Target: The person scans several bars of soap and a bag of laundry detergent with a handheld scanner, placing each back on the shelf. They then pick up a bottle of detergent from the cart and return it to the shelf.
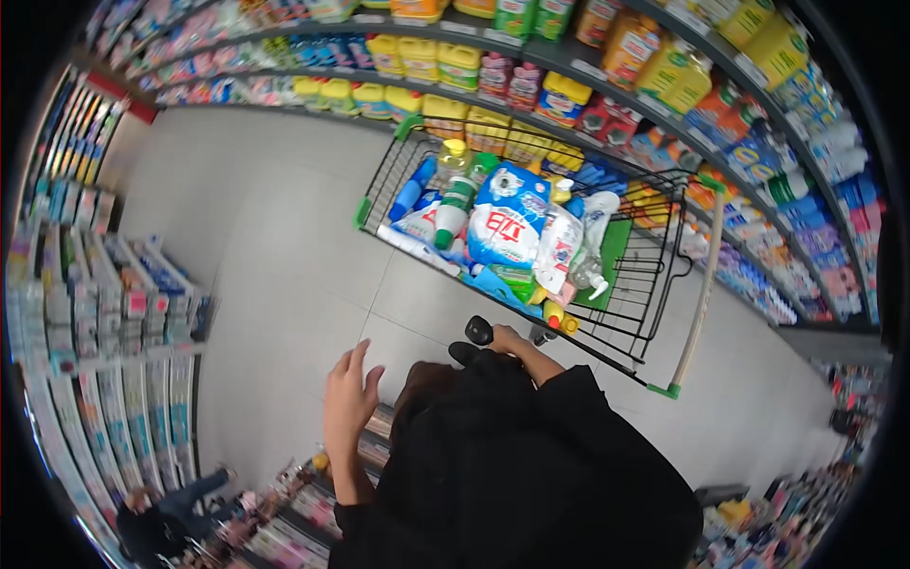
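My left hand [351,394] is raised at the lower left of centre, fingers apart, holding nothing. Low beside the cart, my right hand [509,341] is closed around a dark object with a rounded black end [480,330]; what it is, I cannot make out. A black wire shopping cart [645,327] with green corners stands in front of me. Inside it lie a blue and white bag [510,216], a green and white bottle [456,211], a bottle with a yellow cap [454,159], a clear pump bottle [588,273] and several other packages.
Curved shelves [531,59] full of bottles and jugs run along the far side, behind the cart. More shelving [142,360] stands on the left. At the lower left a person [166,522] in dark clothes is near other goods. Grey floor [275,218] lies between.
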A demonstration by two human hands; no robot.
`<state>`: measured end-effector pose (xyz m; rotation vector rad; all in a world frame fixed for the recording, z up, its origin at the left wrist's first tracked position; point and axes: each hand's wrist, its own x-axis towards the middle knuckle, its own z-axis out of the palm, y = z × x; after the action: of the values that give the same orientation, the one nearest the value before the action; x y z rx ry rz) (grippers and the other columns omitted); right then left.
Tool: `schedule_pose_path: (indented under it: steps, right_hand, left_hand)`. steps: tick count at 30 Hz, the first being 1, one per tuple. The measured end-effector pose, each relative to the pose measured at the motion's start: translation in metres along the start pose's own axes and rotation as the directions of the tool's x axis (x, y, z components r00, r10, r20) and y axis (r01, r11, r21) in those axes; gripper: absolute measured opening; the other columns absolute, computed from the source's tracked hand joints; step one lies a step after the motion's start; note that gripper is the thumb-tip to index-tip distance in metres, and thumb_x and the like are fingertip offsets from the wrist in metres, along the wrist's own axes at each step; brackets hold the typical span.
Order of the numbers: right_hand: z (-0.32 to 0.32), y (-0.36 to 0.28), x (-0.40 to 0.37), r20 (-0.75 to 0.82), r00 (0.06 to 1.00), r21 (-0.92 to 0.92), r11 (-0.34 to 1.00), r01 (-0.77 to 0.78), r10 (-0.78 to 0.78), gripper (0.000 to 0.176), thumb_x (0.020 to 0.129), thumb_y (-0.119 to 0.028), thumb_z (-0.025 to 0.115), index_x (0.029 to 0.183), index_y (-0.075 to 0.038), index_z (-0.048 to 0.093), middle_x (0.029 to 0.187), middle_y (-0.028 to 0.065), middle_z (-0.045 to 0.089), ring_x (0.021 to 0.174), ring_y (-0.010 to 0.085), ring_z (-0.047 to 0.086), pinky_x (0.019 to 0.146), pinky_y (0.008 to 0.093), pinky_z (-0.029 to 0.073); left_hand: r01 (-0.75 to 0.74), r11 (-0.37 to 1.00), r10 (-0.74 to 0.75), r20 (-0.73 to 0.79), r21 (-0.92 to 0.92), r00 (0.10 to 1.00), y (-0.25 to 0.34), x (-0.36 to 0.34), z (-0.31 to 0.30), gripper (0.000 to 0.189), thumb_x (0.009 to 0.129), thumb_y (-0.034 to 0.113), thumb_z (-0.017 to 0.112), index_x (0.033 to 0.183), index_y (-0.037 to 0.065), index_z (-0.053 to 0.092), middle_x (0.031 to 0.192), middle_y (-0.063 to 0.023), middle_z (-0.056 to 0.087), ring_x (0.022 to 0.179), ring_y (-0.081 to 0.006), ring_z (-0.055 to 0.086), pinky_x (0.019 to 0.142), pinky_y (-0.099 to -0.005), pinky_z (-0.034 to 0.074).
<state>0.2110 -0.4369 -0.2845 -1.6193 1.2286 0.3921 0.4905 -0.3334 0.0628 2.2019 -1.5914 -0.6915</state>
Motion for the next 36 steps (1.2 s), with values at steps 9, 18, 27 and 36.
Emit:
schedule_pose_path:
  steps: [9, 18, 27, 36]
  right_hand:
    - [0.032, 0.081, -0.068, -0.241, 0.911, 0.336, 0.909, -0.247, 0.336, 0.05, 0.068, -0.043, 0.076, 0.094, -0.001, 0.07, 0.096, 0.0251, 0.07, 0.098, 0.0401, 0.067, 0.086, 0.0468, 0.054]
    - [0.028, 0.026, -0.151, -0.283, 0.616, 0.661, 0.615, -0.43, 0.735, 0.035, 0.074, -0.027, 0.073, 0.093, 0.002, 0.068, 0.093, 0.0269, 0.07, 0.096, 0.0435, 0.066, 0.082, 0.0485, 0.054]
    - [0.13, 0.031, -0.125, -0.454, 0.477, 0.81, 0.571, -0.13, 0.752, 0.031, 0.088, -0.027, 0.059, 0.095, 0.002, 0.065, 0.094, 0.0303, 0.067, 0.096, 0.0467, 0.064, 0.079, 0.0526, 0.051]
    - [0.243, 0.004, -0.138, -0.482, 0.27, 0.876, 0.466, 0.125, 0.834, 0.033, 0.078, -0.03, 0.076, 0.093, -0.002, 0.066, 0.08, 0.0186, 0.068, 0.078, 0.027, 0.067, 0.072, 0.0434, 0.051]
  left_hand:
    - [-0.588, 0.748, 0.664, 0.353, -0.308, 0.659, 0.051, 0.194, 0.172, 0.038, 0.085, 0.016, 0.069, 0.119, 0.003, 0.06, 0.107, -0.021, 0.063, 0.098, -0.0429, 0.061, 0.084, -0.0481, 0.05]
    - [-0.512, 0.849, 0.43, 0.733, -0.13, 0.527, 0.061, 0.252, 0.288, 0.066, 0.08, 0.035, 0.073, 0.137, 0.012, 0.048, 0.137, -0.0163, 0.046, 0.126, -0.0403, 0.046, 0.102, -0.0575, 0.039]
    - [-0.709, 0.705, 0.35, 0.886, -0.035, 0.304, 0.102, 0.279, 0.287, 0.086, 0.058, 0.044, 0.08, 0.127, -0.001, 0.056, 0.131, -0.0243, 0.048, 0.127, -0.0399, 0.043, 0.105, -0.0502, 0.038]
    - [-0.107, 0.831, 0.447, 0.54, -0.546, 0.714, 0.149, 0.246, 0.277, 0.057, 0.074, 0.034, 0.088, 0.108, -0.002, 0.059, 0.093, -0.0074, 0.067, 0.082, -0.0145, 0.061, 0.072, -0.032, 0.051]
